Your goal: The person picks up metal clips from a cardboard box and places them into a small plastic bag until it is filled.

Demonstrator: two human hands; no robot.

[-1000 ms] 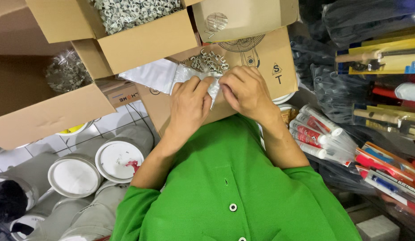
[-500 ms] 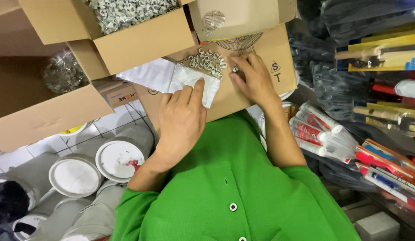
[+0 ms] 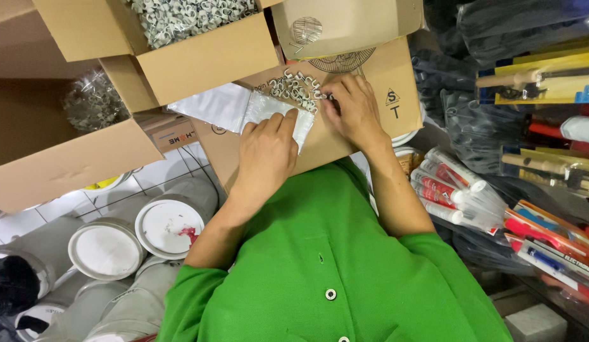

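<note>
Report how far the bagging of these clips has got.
Done: a small pile of grey clips lies out on the cardboard flap. In hand: left hand flattens a small clear bag; right hand gathers clips. Left: the bag looks unfilled, and the open box holds many more.

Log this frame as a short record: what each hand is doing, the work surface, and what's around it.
left hand: flat on a small clear bag
right hand: fingers in a pile of small white clips
surface: closed cardboard box on the person's lap
above: open box of clips
left side: white lidded buckets
right side: sealant tubes and packaged tools
clothing: green shirt
</note>
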